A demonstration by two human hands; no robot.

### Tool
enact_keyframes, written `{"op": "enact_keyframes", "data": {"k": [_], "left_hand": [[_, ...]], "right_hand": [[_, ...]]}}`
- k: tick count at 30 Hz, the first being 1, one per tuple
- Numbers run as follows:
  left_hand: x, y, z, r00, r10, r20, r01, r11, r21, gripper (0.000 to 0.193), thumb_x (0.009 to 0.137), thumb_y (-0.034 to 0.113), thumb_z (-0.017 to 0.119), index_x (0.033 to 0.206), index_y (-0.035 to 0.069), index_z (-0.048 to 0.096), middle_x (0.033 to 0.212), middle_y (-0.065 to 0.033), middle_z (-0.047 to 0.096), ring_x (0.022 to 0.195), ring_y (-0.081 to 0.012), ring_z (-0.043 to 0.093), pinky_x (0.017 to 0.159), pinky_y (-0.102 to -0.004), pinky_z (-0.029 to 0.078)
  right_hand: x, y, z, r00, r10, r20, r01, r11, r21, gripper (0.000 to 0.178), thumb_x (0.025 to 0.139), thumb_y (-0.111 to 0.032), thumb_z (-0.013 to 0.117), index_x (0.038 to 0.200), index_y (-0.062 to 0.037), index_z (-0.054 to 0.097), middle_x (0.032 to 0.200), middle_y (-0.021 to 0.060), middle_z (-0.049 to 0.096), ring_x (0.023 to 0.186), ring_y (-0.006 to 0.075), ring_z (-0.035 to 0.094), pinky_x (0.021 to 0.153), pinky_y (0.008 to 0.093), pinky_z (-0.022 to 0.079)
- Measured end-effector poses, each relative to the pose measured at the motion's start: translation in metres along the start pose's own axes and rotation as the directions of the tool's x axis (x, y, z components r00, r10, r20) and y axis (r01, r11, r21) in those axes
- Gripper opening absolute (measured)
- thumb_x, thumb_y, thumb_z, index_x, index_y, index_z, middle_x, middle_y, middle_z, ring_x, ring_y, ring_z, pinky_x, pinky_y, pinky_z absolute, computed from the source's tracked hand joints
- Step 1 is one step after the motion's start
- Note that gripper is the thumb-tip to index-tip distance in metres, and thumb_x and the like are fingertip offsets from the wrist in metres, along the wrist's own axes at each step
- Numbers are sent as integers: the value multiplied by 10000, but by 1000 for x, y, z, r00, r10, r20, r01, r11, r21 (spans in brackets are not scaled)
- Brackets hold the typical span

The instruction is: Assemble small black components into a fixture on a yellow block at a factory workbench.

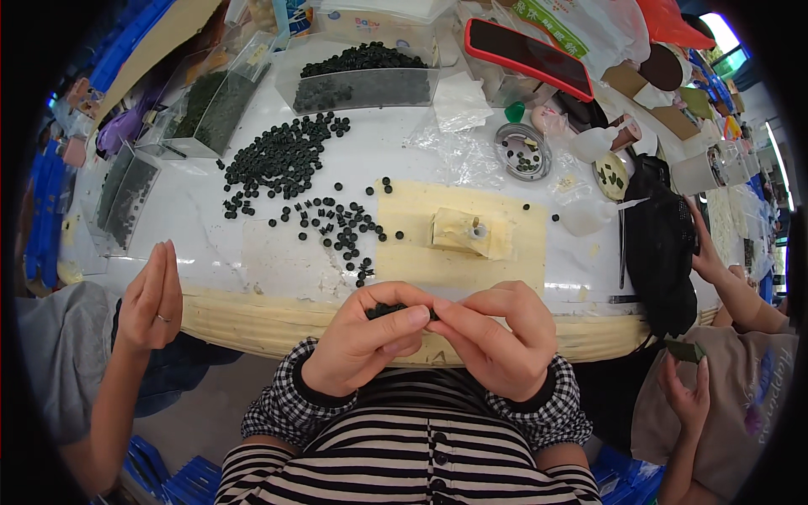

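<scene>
My left hand (364, 341) is closed around several small black grooved round pieces (383, 310), held at the table's front edge. Fingertips of my right hand (505, 341) meet the left ones and pinch at a black piece beside the left thumb, mostly covered by the fingers. Just beyond my hands, a tape-wrapped block (459, 233) with a short upright peg rests on a yellowish sheet (412, 271). Loose pieces of the same black kind (341, 227) are scattered to the left of the block, with a larger heap (278, 156) behind them.
Clear bins of dark pieces (362, 88) stand at the back and left. A red-cased phone (528, 57), a round dish (522, 151), squeeze bottles (589, 215) and a black bag (661, 252) fill the right. Co-workers' hands (156, 299) flank me on both sides.
</scene>
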State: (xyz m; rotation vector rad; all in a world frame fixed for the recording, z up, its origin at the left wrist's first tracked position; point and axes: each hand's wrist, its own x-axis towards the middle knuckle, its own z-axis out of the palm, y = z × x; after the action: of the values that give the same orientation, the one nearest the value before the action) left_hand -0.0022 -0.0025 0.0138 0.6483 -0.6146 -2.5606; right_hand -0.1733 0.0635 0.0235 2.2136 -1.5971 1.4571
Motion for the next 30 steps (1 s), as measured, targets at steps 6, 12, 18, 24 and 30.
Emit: {"op": "enact_keyframes", "data": {"k": [6,12,18,24,30], "left_hand": [[1,-1,-7,995,-35,89,38,999,-23,156,937,90,561,1038,-6,630,724,26,538,538,-28,356,487,-192,281],[1,1,-4,995,-76,58,80,995,-64,178,957,114,532,1054,-5,622,715,28,521,522,-16,352,472,-174,270],[-2,0,-5,991,-130,13,130,974,-184,239,977,171,502,1121,-3,580,766,18,523,514,-22,373,459,-170,279],[-14,12,-12,998,30,-63,-40,987,-157,225,979,170,476,1109,14,574,789,6,491,498,-26,345,446,-173,259],[-26,30,-26,982,167,-88,-174,982,-76,215,977,136,487,1106,-13,573,625,52,426,473,-22,299,453,-187,236]], "right_hand": [[1,0,-4,999,-32,10,32,999,4,314,630,-94,795,931,-65,710,752,16,575,596,158,524,495,262,416],[1,-3,1,1000,21,4,-21,999,26,338,621,-72,803,948,-65,715,730,14,584,592,162,530,494,266,417],[1,-4,-3,997,72,-19,-71,996,51,311,626,-9,786,926,-48,710,736,36,604,589,173,543,491,274,423],[4,-4,2,994,105,-13,-104,993,49,275,645,21,767,908,-31,703,704,55,593,562,182,537,475,274,413],[6,-4,12,994,105,27,-106,993,54,252,649,28,761,889,-16,697,658,61,584,545,182,532,465,275,403]]}}
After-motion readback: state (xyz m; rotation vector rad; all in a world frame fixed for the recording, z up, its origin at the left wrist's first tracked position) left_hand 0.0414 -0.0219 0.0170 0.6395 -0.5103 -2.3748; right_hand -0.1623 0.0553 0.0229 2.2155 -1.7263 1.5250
